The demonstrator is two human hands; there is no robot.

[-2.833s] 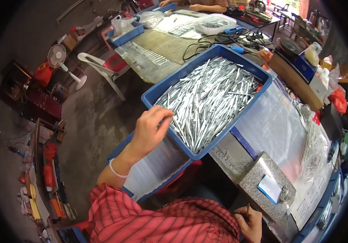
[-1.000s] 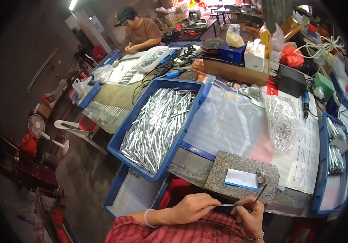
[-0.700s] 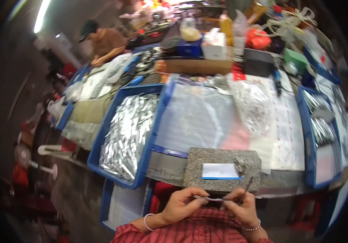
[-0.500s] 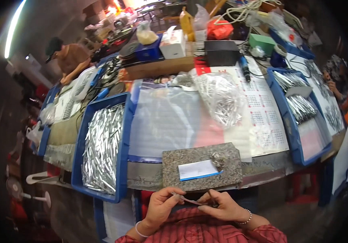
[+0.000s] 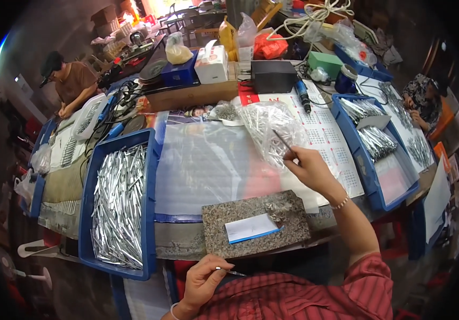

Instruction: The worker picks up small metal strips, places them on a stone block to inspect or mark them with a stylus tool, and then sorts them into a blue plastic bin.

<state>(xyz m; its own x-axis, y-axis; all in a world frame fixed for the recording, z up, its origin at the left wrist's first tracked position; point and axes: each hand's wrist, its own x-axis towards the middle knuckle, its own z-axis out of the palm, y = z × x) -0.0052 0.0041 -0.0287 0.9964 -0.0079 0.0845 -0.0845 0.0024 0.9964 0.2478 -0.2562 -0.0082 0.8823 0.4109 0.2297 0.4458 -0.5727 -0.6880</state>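
Observation:
Low in front of my shirt, my left hand (image 5: 204,278) pinches a slim silver metal piece (image 5: 232,272) between thumb and fingers. My right hand (image 5: 310,169) is stretched forward over the table, closed round a thin dark stick-like tool (image 5: 282,140); its exact kind is unclear. The tool's tip lies over a clear plastic bag (image 5: 266,120) of silver pieces, and I cannot tell whether it touches them. Between my hands and the bag, a speckled stone slab (image 5: 216,234) bears a white pad with a blue edge (image 5: 251,228) and a small crumpled clump (image 5: 280,209).
Blue trays hold many silver pieces, one at left (image 5: 149,213) and one at right (image 5: 403,197). A black box (image 5: 273,77), a blue pen-shaped tool (image 5: 303,96) and a tissue box (image 5: 212,66) stand farther back. Two people sit at the sides.
My right hand has left my left hand and reached forward to the bag with the dark tool. My left hand stays low with the silver piece. The view has shifted slightly.

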